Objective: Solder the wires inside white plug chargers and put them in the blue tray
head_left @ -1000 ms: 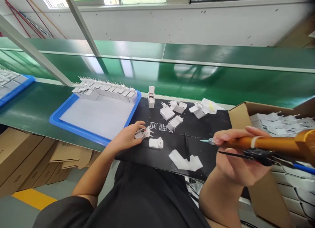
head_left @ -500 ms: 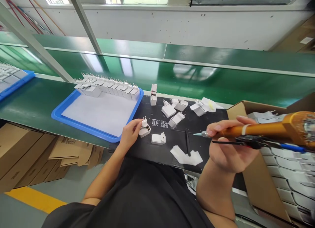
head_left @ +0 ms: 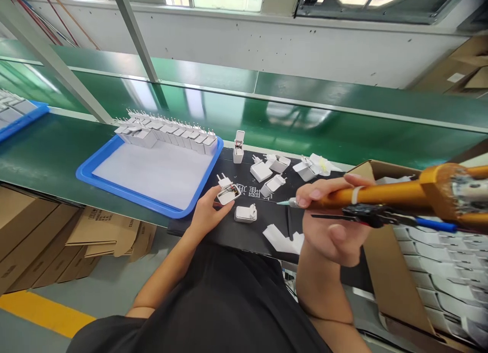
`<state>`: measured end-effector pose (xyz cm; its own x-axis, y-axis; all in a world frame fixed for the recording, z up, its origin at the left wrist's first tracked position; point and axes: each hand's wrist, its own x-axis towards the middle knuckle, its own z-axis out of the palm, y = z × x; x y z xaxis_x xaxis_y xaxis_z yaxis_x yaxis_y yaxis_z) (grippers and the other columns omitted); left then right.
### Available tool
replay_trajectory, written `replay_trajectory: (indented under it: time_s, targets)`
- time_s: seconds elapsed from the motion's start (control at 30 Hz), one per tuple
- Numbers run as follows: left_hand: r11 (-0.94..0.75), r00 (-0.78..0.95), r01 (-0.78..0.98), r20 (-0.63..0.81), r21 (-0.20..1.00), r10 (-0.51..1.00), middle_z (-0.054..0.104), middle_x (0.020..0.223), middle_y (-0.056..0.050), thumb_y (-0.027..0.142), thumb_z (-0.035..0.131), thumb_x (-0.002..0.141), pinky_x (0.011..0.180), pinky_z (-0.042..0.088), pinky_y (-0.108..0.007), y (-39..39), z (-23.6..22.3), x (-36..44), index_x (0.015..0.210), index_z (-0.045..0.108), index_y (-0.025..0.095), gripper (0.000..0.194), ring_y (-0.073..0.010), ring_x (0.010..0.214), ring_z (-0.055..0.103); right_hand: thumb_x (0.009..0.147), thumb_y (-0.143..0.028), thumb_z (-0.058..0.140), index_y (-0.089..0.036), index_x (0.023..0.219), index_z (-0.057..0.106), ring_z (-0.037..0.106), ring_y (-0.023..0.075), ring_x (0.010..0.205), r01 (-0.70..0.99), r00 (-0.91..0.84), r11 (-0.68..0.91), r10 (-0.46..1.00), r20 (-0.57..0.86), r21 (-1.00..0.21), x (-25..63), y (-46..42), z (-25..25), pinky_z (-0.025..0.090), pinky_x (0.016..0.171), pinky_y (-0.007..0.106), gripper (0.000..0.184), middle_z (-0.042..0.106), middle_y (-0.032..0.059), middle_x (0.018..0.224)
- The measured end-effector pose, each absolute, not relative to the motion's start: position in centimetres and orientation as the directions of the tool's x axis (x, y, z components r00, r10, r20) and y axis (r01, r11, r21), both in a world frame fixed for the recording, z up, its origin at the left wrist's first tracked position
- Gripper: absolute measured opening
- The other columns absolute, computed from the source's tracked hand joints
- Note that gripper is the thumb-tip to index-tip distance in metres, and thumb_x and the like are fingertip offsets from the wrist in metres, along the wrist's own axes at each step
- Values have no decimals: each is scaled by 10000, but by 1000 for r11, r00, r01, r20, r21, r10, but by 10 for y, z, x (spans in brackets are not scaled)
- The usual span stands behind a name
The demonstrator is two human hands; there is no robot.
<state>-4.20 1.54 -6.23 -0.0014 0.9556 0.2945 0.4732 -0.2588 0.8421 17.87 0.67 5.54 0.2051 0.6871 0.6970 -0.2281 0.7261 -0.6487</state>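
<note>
Open white plug adapter (head_left: 229,192): just right of the blue tray (head_left: 131,194), near its right rim; wired insides showing, pinned part tipped back. Can't tell if it touches the black tabletop (head_left: 232,238). Left hand (head_left: 209,211) has it pinched, thumb and fingers partly closed round the casing. Right hand (head_left: 333,233), farther right of the tray, is wrapped round an orange tool (head_left: 400,194), closed on it; the pale blue tip (head_left: 282,203) points toward the tray, apart from the adapter. A closed adapter (head_left: 245,214) lies right of the tray, near the left hand. Upright opened adapter (head_left: 238,152) stands by the tray's far right corner. Three adapters (head_left: 272,185) are grouped farther right; past them, one more adapter (head_left: 305,169) touches a crumpled white sheet (head_left: 324,165). Right of the tray on the near side: folded white paper (head_left: 278,237) and black tweezers (head_left: 288,218), partly hidden. Inside the tray, along its far side: packed adapters (head_left: 168,134), pins up. Well right of the tray: cardboard box (head_left: 394,282) with white casings (head_left: 442,261).
</note>
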Motion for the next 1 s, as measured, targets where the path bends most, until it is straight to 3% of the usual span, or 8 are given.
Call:
replay_trajectory:
  time_s: [0.13,0.53,0.87,1.0]
  targets:
    - [-303,19,472,334,828,942,738,1080,-99,340,719,818,675,582,-267,11,-53,-35,1181,647,169,408,-196,892,705,735,-459,790,-311,1186,623,531,123,601,-181,169,740,673,720,-648,154,9,63,452,484,283,503,609,-17,804]
    - [-449,91,466,464,762,881,722,1014,-67,262,718,814,782,544,-286,0,-20,-25,1187,657,185,386,-188,879,682,773,-268,773,-309,1194,608,524,97,581,-206,128,765,640,758,-611,126,11,74,456,487,267,454,585,-31,821]
    - [-438,101,468,446,768,890,717,1010,-65,261,734,800,807,548,-304,-2,-15,-24,1172,655,186,388,-200,897,686,844,-286,703,-316,1151,610,560,114,636,-174,147,754,656,740,-634,127,9,73,504,565,289,322,544,-31,785]
    - [-426,97,464,433,777,896,719,1016,-71,264,734,802,813,550,-309,-3,-14,-24,1178,658,179,392,-202,894,687,832,-286,711,-315,1181,589,550,121,645,-150,126,771,635,762,-618,129,9,73,502,560,294,371,542,-27,794]
